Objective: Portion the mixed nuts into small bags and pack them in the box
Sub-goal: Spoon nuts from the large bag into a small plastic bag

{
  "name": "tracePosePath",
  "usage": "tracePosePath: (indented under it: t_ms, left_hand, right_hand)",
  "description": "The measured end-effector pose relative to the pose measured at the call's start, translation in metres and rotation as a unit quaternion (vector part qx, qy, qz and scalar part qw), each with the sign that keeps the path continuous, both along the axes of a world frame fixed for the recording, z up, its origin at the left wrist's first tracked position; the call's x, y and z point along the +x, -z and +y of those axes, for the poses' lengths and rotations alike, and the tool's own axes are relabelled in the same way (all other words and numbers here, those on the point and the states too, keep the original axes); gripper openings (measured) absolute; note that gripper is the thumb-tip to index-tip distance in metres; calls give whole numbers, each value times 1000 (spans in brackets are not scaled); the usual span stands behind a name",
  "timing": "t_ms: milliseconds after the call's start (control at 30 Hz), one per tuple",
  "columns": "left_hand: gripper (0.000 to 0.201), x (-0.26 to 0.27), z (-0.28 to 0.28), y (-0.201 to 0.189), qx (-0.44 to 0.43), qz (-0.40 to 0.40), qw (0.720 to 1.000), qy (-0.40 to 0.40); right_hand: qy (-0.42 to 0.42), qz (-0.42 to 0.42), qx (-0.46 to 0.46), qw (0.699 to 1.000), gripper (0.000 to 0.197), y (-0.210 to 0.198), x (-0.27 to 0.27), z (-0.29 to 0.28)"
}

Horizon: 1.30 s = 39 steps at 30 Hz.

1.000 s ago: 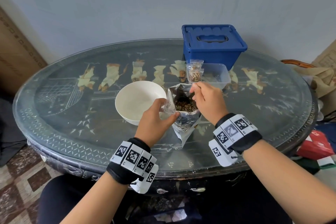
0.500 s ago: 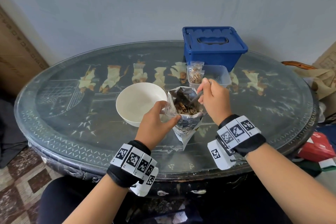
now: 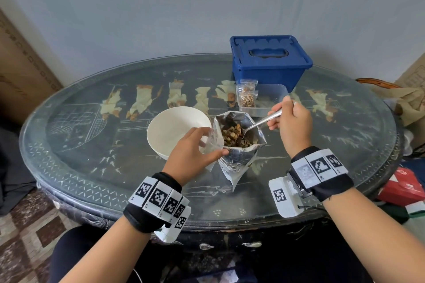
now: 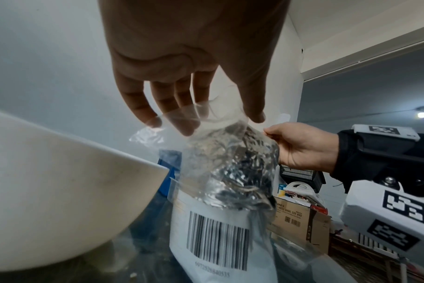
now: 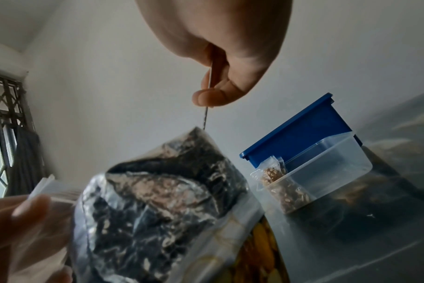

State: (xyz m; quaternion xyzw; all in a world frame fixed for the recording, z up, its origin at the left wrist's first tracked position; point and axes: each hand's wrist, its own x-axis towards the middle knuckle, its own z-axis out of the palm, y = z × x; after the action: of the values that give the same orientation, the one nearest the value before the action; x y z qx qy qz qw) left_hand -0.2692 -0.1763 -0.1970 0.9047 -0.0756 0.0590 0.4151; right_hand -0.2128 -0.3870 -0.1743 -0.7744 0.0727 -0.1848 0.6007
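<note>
Right hand (image 3: 292, 122) pinches the spoon (image 3: 262, 122) down in the foil nut bag (image 3: 239, 145) mid-worktop, left hand (image 3: 193, 151) pinches the small clear bag (image 3: 212, 142) beside it, so I'd scoop modestly, hold that mouth wide and tip in low.

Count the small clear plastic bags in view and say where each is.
2: one nut-filled small clear plastic bag stands in the clear plastic tub; one empty, pinched by the left hand. Others may be hidden.
</note>
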Motion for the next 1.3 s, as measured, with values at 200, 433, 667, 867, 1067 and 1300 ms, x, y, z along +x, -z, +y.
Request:
tracePosePath:
  t_ms: [200,433,667,867,1067,1300]
  left_hand:
    - [61,10,13,-12,61,2,998,16]
    - [54,29,22,-31,158,25,986,46]
    - [60,48,13,-51,241,49,965,88]
    - [62,56,0,-55,272,61,954,114]
    - [64,56,-10,-57,272,58,951,136]
    - [67,55,-18,-55,268,70,950,144]
  right_hand:
    - [31,-6,21,999,41,-4,-3,-2]
    - [50,9,47,998,40,-7,-3,-7]
    - [77,12,138,987,41,-16,0,-17]
    - [74,-14,172,982,40,-32,-2,-17]
    - [52,-14,147,988,41,-32,-3,-11]
    - [23,-32,105,994,41,-31,-5,2]
